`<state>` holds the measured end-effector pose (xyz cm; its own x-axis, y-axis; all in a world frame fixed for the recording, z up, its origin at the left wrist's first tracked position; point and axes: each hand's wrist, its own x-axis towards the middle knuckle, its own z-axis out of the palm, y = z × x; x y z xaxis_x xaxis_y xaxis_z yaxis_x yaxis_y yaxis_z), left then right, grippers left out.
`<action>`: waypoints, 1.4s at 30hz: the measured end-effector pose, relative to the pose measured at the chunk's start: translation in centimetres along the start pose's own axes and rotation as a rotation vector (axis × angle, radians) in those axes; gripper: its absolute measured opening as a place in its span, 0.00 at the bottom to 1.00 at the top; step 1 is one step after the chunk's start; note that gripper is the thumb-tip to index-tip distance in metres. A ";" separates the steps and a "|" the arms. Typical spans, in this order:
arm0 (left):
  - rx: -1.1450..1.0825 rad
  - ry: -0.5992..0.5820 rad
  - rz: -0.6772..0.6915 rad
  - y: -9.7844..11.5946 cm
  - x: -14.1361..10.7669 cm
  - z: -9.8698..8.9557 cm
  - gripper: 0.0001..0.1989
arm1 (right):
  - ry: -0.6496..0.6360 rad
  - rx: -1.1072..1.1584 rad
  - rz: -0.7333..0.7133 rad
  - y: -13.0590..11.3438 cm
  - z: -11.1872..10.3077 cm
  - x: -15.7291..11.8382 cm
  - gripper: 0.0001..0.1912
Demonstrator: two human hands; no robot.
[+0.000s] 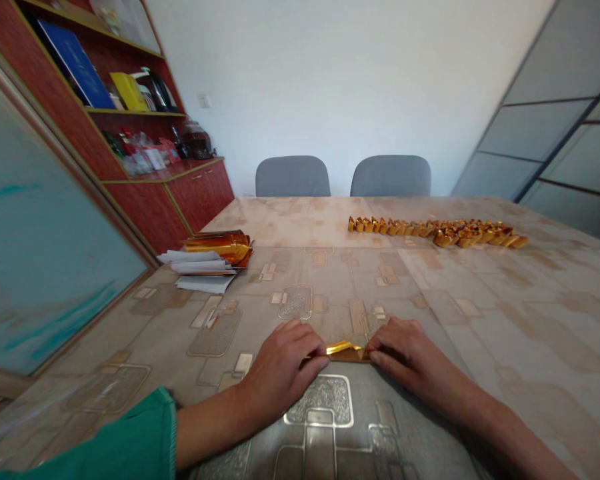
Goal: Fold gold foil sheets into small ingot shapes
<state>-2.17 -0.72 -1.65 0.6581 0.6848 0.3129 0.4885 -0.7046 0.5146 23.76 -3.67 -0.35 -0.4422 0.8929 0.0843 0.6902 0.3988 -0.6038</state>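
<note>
And here we are at the near side of the patterned tablecloth (265,320), where a strip of gold foil paper (347,350) lies low between two bare hands, shiny and bright along its upper edge, a duller brown-gold along the lower one, its surface creased and a little raised, narrow from end to end! The left hand (293,357) has its thumb and fingertips closed on the left end, hardly any gap between them; the right hand (400,353) pinches the other end just as tightly, fingers curled in, thumb underneath! Out beyond the left hand, a stack of gold and white sheets (215,257) sits on the cloth, the gold part curving over, the pale edges fanned out! And across to the far right, look at those folded gold foil pieces (445,232), small, glossy and pointed, packed in a long row that thickens towards its right end, with two grey chairs (293,177) standing behind the table
</note>
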 end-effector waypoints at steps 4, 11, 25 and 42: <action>0.014 -0.013 -0.029 -0.3 0.2 0.0 0.04 | 0.006 -0.032 0.001 0.2 0.1 -0.1 0.09; 0.232 -0.010 0.223 -0.1 -0.5 0.5 0.08 | 0.077 -0.248 -0.067 -1.6 1.3 -1.5 0.10; 0.174 -0.049 0.256 0.4 -0.1 0.6 0.25 | 0.142 -0.151 -0.066 -1.2 2.4 -2.6 0.05; 0.077 -0.017 0.336 -0.7 0.4 1.1 0.16 | 0.080 -0.341 -0.250 -2.0 1.4 -2.5 0.08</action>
<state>-1.60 -0.23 -2.79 0.7988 0.4090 0.4411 0.2840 -0.9028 0.3229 22.66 -7.05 -0.49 -0.5835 0.7680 0.2641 0.7233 0.6393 -0.2610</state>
